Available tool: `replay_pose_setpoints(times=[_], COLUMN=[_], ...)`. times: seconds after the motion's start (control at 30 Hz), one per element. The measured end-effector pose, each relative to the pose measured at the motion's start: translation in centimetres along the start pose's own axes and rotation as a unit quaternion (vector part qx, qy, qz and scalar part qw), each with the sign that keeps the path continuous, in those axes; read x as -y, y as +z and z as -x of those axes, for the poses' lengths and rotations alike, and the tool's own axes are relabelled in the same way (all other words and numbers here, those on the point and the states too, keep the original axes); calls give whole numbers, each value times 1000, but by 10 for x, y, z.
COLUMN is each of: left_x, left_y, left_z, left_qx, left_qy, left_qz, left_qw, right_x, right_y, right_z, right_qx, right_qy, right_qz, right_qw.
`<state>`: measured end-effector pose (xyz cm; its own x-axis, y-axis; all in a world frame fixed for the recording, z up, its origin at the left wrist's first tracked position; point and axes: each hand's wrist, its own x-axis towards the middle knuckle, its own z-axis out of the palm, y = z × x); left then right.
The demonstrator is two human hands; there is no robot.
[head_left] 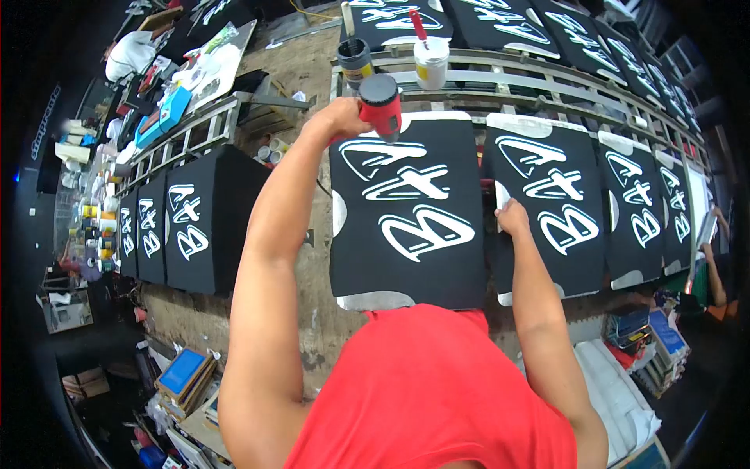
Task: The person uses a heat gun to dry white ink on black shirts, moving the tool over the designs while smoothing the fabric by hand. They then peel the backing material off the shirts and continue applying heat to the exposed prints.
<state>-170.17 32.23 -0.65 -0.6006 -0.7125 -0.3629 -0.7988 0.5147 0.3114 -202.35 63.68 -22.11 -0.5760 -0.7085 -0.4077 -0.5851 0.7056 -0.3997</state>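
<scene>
Head view puts the red heat gun (382, 109) near the upper middle for me, over the top end of a black panel (355, 234), its nozzle angled down at the white lettering. I see the left hand (341, 119) wrapped closed around the tool on its left side (the grip itself is mostly hidden by the fingers). Out to the right, the right hand (512, 217) has its fingers drawn nearly together at a pale patch (501, 195) on the near left edge of the neighboring panel (516, 258); whether it pinches that patch or only touches it, I cannot tell.

Both panels carry large white letters turned sideways, and pale areas show along their borders. Just beyond the gun, on the metal rails (476, 80), I have a dark tub (355, 66) with a brush standing in it, and a white tub (431, 66) with a red-handled tool upright inside. More lettered panels run off to the right, across the far side and along the left.

Farther left sits a blue box (162, 117); stacked frames (186, 371) lie at lower left. At the right edge, I make out another person's forearm (716, 285).
</scene>
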Motion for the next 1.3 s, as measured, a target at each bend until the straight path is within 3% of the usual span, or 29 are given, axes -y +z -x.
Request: replay_pose_setpoints(times=[0.03, 0.13, 0.27, 0.47, 0.57, 0.67, 1.0, 1.3], left_x=[-6, -34, -42, -72, -72, -52, 5, 59], left_y=[2, -2, 19, 24, 22, 27, -1, -16], left_z=[-4, -4, -30, -36, -36, -45, -12, 14], left_qx=[-34, 26, -3, -17, 42, -35, -17, 1], left_qy=[38, 44, 108, 124, 119, 136, 50, -52], left_qz=[-23, -5, -32, -39, -21, -63, -90, -11], left_qw=[998, 999, 994, 991, 992, 988, 994, 999], right_x=[-1, -3, 4, 13, 10, 6, -2, -7], right_y=[2, 4, -1, -9, -7, -2, 4, 9], right_z=[-1, -3, 1, 10, 7, 2, -5, -9], right_qx=[-9, -18, -6, 3, -2, -5, -7, -21], right_qy=[-5, -6, 2, 14, 11, 6, -6, -18], right_qz=[0, -3, 2, 1, 2, 8, 15, 20], right_qw=[1000, 1000, 1000, 1000, 1000, 1000, 1000, 999])
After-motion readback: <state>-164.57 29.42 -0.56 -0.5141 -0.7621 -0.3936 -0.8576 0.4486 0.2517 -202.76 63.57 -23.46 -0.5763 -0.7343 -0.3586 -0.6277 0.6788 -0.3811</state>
